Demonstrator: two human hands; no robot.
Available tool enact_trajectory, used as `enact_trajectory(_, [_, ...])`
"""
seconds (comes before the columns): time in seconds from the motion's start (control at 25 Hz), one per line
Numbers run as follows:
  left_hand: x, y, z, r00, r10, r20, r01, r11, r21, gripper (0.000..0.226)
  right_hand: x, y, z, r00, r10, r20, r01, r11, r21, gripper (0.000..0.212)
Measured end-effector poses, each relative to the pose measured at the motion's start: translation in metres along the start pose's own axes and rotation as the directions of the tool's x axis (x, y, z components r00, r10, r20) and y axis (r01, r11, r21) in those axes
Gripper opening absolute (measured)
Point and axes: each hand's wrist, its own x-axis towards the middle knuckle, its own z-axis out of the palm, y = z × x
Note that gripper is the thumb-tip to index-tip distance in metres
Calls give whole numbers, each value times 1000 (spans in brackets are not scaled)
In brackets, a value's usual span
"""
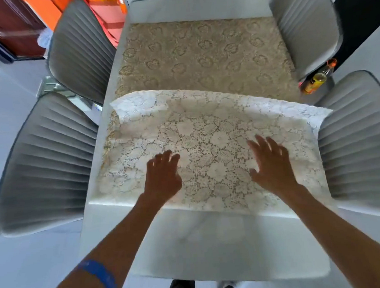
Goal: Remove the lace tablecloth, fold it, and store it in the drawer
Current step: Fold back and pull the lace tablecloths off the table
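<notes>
Near edge: bare white table (211, 241), smooth, faintly veined like marble, rounded corners, uncovered between the person and the cloth. A blue band (99, 276) circled the left forearm. On the table's near half lay the lace tablecloth (206, 129), white openwork with flower and leaf motifs, folded over itself; its near edge ran straight across the table, its far edge curved and slightly lifted, its right corner overhanging toward the near-right chair. Left hand (163, 178) and right hand (271, 168) lay flat on the lace, fingers spread and straight, gripping nothing, well apart from each other. Beyond it, a beige lace underlayer (202, 55) with round motifs covered the table's middle; a bare white strip remained at the far end. Four grey chairs (47, 162) with ribbed, padded backs stood close against both long sides, leaving narrow gaps. A yellow-labelled bottle (317, 80) showed between the right chairs.
</notes>
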Motion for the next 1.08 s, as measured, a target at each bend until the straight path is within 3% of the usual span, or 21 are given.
enact_trajectory(0.08, [-52,0,39,972,0,236,-9,999,37,69,-48,-10,40,982,-30,189,37,999,-32,79])
enact_trajectory(0.16, [-76,-9,65,926,-60,373,12,991,131,80,-81,-8,69,973,16,228,-3,998,-59,77])
enact_trajectory(0.28, [-70,-9,78,950,44,310,-114,971,212,73,-94,-5,96,994,0,108,19,985,-169,50])
enact_trajectory(0.36, [-64,-6,85,963,170,210,-223,938,265,45,-91,-7,100,999,-15,47,24,981,-195,31])
enact_trajectory(0.44, [-61,-3,85,946,273,175,-307,927,217,37,-86,-9,98,989,10,150,15,986,-165,25])
enact_trajectory(0.52, [-62,-4,77,944,181,275,-218,969,112,35,-87,-11,91,923,59,380,-10,992,-130,24])
enact_trajectory(0.56, [-65,-7,72,905,57,421,-113,988,108,36,-92,-11,89,875,36,483,1,997,-76,25])
enact_trajectory(0.64, [-86,-6,73,754,-42,656,-66,988,140,41,-106,-16,86,733,-56,678,75,997,1,26])
enact_trajectory(0.72, [-121,-1,68,632,-49,773,-67,991,118,45,-124,-23,86,560,-139,817,139,988,73,25])
enact_trajectory(0.76, [-141,2,64,577,-54,815,-61,992,109,45,-131,-26,86,507,-160,847,158,983,91,25])
enact_trajectory(0.88, [-168,2,58,430,-23,903,-13,999,32,38,-130,-29,80,421,-192,886,194,974,119,26])
enact_trajectory(0.92, [-160,-1,54,415,-12,910,42,999,-6,36,-121,-29,76,413,-189,891,156,978,135,28])
enact_trajectory(0.96, [-141,-5,49,443,-4,896,103,994,-46,33,-107,-27,69,454,-177,873,80,984,158,30])
enact_trajectory(1.08, [-56,-8,32,694,-7,720,154,978,-139,24,-62,-21,47,762,-38,647,-204,933,295,35])
